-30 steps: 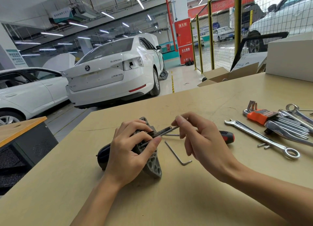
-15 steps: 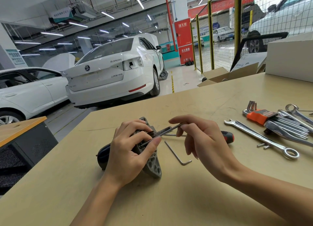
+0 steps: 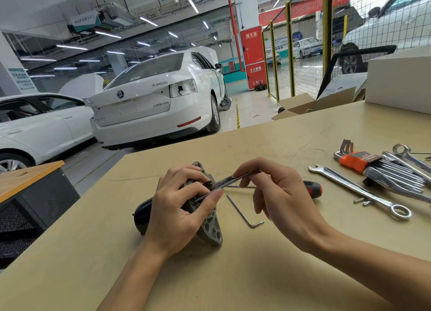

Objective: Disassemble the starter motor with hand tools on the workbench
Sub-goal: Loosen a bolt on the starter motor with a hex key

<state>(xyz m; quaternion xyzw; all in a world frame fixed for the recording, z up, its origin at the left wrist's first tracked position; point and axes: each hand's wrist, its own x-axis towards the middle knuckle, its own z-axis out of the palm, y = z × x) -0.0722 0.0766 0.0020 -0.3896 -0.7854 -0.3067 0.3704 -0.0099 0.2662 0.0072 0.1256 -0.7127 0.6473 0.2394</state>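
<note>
The starter motor lies on the workbench, its black body to the left and its grey flange facing me. My left hand wraps around the motor and holds it down. My right hand pinches a thin steel hex key between thumb and fingers. The key's far end sits in the motor's front face, just above my left thumb. Much of the motor is hidden under my left hand.
A loose hex key lies on the bench right of the motor. A red-and-black screwdriver lies behind my right hand. At the right are a combination wrench, an orange hex key set, more wrenches and small bolts. A white box stands at the back right.
My right hand has rolled a little, its fingers shifting along the hex key. My left hand and the motor have stayed put.
</note>
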